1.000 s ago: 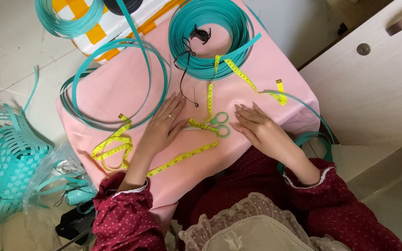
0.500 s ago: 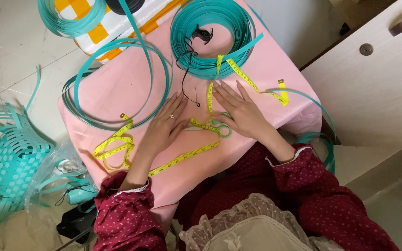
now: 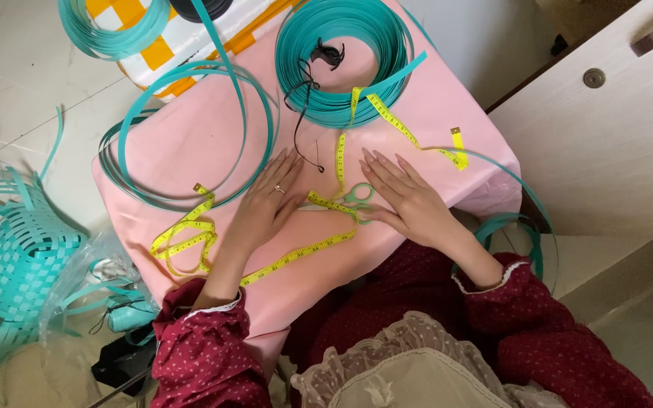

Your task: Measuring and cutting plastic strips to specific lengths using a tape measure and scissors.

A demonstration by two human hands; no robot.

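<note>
Yellow tape [image 3: 319, 200] under flat, empty hands [image 3: 266, 208] [image 3: 410, 204], centre frame; could snag scissors [image 3: 353, 198] and slide off pink surface [image 3: 190, 143].

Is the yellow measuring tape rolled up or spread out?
Spread out: the measuring tape trails loosely across the pink cloth, under the left hand.

The blades of the green-handled scissors [image 3: 355, 198] are mostly hidden under the yellow tape measure [image 3: 296, 255] and the left hand [image 3: 266, 205], so whether they are apart cannot be told. The teal strip coil [image 3: 107, 34] at top left is cut off by the picture's upper edge, as is a dark round thing [image 3: 199, 7] beside it. The half-woven teal basket [image 3: 20, 264] runs off the left edge. The small black item [image 3: 329, 53] inside the big coil [image 3: 341, 64] is too small to identify
</note>
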